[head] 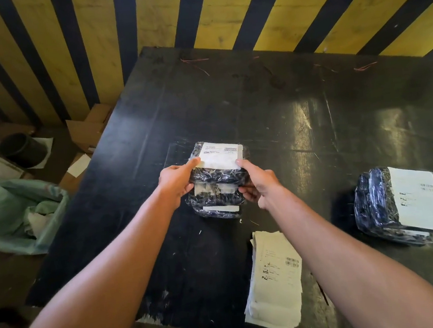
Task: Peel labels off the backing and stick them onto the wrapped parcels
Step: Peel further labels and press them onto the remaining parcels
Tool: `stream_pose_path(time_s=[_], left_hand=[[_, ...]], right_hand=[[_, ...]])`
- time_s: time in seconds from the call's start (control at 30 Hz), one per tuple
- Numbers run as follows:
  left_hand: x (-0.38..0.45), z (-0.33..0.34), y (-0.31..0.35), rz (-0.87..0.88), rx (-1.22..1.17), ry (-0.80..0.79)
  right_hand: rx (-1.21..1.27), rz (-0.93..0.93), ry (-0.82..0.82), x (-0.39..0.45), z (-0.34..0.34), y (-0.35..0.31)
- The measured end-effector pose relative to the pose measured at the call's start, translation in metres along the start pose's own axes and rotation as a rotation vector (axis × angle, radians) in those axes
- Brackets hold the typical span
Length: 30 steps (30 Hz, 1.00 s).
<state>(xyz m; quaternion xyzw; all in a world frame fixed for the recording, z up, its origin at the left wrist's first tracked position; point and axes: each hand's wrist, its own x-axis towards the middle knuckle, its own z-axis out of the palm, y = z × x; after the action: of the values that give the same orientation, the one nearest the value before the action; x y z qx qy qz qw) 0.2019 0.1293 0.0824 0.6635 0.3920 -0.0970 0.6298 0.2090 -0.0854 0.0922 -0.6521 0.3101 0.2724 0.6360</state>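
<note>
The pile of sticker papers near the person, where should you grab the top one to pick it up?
Probably by a corner at the near end of the stack of label sheets, coming from the person's side. The sheets lie flat and fanned on the table, so their edges and corners stick out there, and a thumb could likely slip under just one. Both hands are busy on the parcel now.

Desk (203,98): black, glossy, scuffed with pale scratches. Wall (221,16) behind: yellow and black stripes. Centre parcel (218,190): black under clear crinkled wrap; white label (220,155) with dark barcode print on top. Right parcel (377,205): same black wrap, broad white label with black print. Label stack (275,278): off-white sheets, black barcodes and text. Floor bin bag (14,211): pale green. Cardboard (86,132): brown. Thin red strands (197,64) at the desk's far edge.
</note>
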Motion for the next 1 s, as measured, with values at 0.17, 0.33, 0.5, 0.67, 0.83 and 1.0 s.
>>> stream_pose_path(time_s=[0.17,0.33,0.5,0.67,0.83,1.0], left_hand=[[0.000,0.002,0.003,-0.103,-0.083,-0.018],[-0.010,-0.002,-0.007,-0.205,-0.059,-0.101],[-0.020,0.001,-0.022,-0.305,-0.179,-0.143],[-0.024,0.007,-0.020,-0.248,-0.247,-0.144],[-0.029,0.003,-0.019,-0.238,-0.255,-0.128],[-0.033,0.009,-0.012,-0.093,-0.215,-0.074]], right_hand=[[0.021,0.048,-0.059,0.000,0.003,-0.001],[0.019,0.096,-0.110,-0.004,0.002,0.007],[-0.027,0.084,-0.142,-0.005,0.001,0.018],[-0.061,0.067,-0.160,-0.004,-0.002,0.017],[-0.045,0.059,-0.175,-0.005,0.000,0.012],[-0.009,0.104,-0.205,-0.005,-0.003,0.009]])
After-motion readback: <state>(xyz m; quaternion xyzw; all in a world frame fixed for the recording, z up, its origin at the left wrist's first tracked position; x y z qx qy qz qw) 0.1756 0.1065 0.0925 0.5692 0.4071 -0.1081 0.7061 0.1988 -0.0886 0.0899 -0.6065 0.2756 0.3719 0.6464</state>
